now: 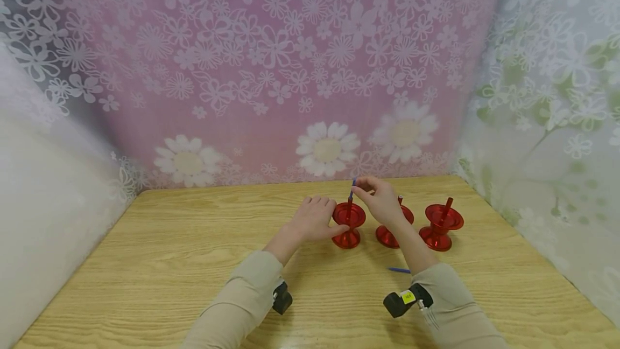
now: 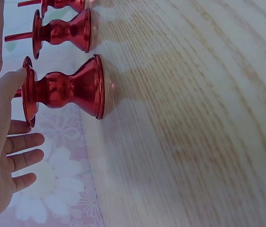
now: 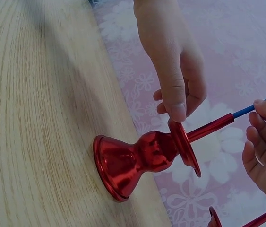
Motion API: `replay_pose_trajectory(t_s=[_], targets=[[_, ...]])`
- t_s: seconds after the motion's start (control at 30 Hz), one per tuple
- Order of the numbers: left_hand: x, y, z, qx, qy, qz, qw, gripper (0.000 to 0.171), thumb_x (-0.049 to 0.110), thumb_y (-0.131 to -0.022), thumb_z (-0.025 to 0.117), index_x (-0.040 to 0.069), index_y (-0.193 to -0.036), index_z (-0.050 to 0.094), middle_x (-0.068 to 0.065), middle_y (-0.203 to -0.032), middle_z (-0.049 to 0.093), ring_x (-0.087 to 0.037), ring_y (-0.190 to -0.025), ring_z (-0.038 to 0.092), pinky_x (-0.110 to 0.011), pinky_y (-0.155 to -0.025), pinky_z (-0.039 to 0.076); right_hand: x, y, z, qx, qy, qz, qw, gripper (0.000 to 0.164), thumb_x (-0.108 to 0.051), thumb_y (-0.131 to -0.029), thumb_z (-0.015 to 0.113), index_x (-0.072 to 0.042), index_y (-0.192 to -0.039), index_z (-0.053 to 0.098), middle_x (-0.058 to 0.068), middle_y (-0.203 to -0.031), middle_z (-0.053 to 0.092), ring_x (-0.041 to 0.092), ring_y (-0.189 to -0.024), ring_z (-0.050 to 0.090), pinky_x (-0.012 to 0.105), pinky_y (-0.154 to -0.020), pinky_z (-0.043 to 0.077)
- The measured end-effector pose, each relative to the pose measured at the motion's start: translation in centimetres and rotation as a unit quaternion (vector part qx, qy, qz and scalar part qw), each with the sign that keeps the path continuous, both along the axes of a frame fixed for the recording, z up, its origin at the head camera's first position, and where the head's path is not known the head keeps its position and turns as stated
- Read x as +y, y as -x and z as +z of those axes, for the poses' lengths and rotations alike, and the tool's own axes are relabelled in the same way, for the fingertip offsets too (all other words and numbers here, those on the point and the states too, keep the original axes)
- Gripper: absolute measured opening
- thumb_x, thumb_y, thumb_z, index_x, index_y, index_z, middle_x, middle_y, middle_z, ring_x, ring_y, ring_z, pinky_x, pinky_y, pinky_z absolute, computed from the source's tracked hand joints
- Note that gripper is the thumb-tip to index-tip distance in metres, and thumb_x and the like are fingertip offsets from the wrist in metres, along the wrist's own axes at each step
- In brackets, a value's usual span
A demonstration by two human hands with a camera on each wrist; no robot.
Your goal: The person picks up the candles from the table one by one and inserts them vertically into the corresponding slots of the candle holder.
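Note:
A shiny red candle holder (image 1: 347,237), with a flared foot, a dish and an upright tube, stands on the table in front of both hands. My left hand (image 1: 315,218) holds the rim of its dish, thumb on the near side and fingers beyond, as the left wrist view shows. My right hand (image 1: 382,203) pinches the upper end of a slim blue stick (image 3: 243,111) between thumb and fingertip. The stick's lower end meets the top of the red tube (image 3: 213,127), in line with it.
Two more red candle holders stand to the right, a middle one (image 1: 387,237) partly behind my right hand and a far one (image 1: 438,238). Another slim blue stick (image 1: 399,270) lies on the wooden table (image 1: 194,263) near my right forearm. Flowered curtains (image 1: 271,69) hang behind.

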State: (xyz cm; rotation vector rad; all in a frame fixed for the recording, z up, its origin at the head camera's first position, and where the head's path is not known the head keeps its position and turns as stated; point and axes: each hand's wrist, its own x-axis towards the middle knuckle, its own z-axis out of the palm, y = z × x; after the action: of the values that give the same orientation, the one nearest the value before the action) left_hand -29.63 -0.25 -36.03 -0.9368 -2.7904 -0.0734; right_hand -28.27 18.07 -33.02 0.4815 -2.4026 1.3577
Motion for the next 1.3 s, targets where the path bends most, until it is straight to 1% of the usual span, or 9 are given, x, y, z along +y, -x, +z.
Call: replay_pose_trajectory(t_s=[0.43,0.67,0.93,1.3], targets=[[0.06,0.09,0.0,-0.004,0.005,0.005,1.0,0.052,0.063,-0.086,0.045,0.015,-0.101,0.055,0.002,-0.097,0.056,-0.018,-0.096,0.052,-0.036,-0.083,0.038,0.16,-0.16,0.34,0.016,-0.034,0.014,0.999,0.013,-0.014,-0.092,0.058,-0.002,-0.097,0.062,0.008,-0.09,0.061,0.024,-0.089,0.055,0.036,-0.073,0.045],[0.05,0.04,0.07,-0.009,0.004,0.006,0.9999,0.052,0.063,-0.087,0.045,0.015,-0.102,0.054,0.001,-0.099,0.056,-0.019,-0.098,0.051,-0.036,-0.084,0.038,0.09,0.1,0.41,0.044,-0.06,0.014,0.997,0.009,-0.012,-0.091,0.059,-0.003,-0.094,0.061,0.007,-0.086,0.061,0.023,-0.086,0.056,0.035,-0.07,0.045],[0.05,-0.06,-0.04,-0.009,0.005,0.004,0.9999,0.051,0.063,-0.086,0.046,0.015,-0.102,0.055,0.002,-0.098,0.056,-0.018,-0.097,0.051,-0.036,-0.083,0.038,0.02,0.27,0.28,0.06,-0.085,0.012,0.994,0.007,-0.01,-0.091,0.06,-0.003,-0.093,0.061,0.005,-0.083,0.058,0.02,-0.081,0.055,0.034,-0.068,0.045],[0.05,-0.1,0.04,-0.009,0.002,0.005,0.9999,0.051,0.063,-0.086,0.046,0.015,-0.101,0.055,0.001,-0.098,0.056,-0.019,-0.098,0.051,-0.036,-0.084,0.038,-0.01,0.43,0.11,0.066,-0.073,0.009,0.995,0.007,-0.009,-0.09,0.061,-0.003,-0.092,0.061,0.005,-0.083,0.059,0.021,-0.082,0.056,0.033,-0.067,0.047]])
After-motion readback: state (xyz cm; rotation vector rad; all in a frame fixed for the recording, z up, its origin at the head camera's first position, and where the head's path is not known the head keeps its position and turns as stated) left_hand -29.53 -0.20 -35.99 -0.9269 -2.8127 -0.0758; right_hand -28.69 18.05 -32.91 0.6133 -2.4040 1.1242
